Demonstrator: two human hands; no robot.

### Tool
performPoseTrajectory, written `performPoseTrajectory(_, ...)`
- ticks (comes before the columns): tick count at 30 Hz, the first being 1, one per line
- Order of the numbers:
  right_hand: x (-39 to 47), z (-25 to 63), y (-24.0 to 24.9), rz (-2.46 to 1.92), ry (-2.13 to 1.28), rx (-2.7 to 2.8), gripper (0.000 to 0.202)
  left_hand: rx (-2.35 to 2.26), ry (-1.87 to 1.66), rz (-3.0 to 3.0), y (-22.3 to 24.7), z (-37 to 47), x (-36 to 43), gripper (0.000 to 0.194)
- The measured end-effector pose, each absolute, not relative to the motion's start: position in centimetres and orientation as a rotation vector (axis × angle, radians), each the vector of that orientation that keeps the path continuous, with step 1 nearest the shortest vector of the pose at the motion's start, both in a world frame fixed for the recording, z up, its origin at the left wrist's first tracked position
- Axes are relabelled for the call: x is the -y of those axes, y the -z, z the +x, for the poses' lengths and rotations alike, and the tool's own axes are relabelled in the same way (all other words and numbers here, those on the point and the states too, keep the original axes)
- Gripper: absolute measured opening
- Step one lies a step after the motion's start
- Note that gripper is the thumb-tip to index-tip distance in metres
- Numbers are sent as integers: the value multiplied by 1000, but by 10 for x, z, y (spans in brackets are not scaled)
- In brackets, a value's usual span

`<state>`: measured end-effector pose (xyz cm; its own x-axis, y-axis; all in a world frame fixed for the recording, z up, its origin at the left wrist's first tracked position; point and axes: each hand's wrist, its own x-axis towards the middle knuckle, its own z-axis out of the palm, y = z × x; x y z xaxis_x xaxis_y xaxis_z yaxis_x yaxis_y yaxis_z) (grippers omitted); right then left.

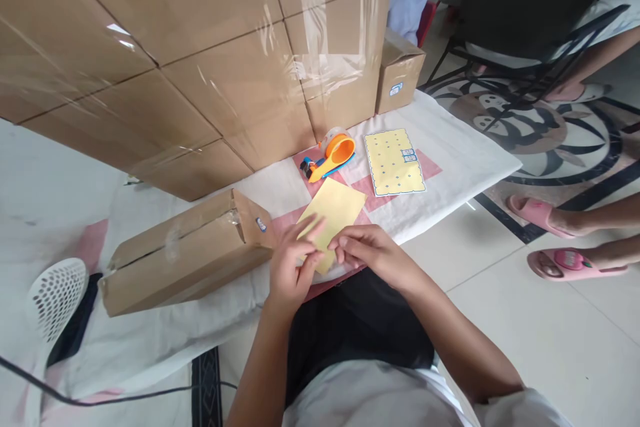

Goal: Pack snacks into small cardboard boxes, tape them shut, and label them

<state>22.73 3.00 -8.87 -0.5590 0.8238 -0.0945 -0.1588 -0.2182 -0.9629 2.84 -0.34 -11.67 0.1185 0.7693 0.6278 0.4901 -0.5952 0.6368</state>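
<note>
My left hand (293, 263) hovers over the near left part of a plain yellow sheet (339, 203), its fingers apart and slightly blurred. Close beside it, my right hand (370, 250) is closed, with thumb and fingers pinched together over the sheet's near right edge. Whatever lies between those fingertips, if anything, is too small to make out. Beyond the sheet is an orange and blue tape dispenser (336, 153) with a roll of clear tape. To its right lies a yellow sheet with a scalloped blue border and small printed marks (393, 163).
Taped cardboard boxes (225, 67) are stacked along the back. A long carton (185, 253) lies to the left, and a small box (400, 73) stands at the back right. A white perforated paddle (57, 293) is far left. Another person's feet in pink slippers (560, 263) show at right.
</note>
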Motion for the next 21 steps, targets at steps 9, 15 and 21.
performPoseTrajectory(9,-24,174,110,-379,-2775,922,31,-1482,-1725,2541,111,-5,30,15)
performPoseTrajectory(15,-17,161,118,-300,-2839,845,28,-1461,-1720,2552,115,-12,37,19)
performPoseTrajectory(21,-10,156,130,-99,-3019,831,37,-1445,-1834,2481,121,-14,40,20)
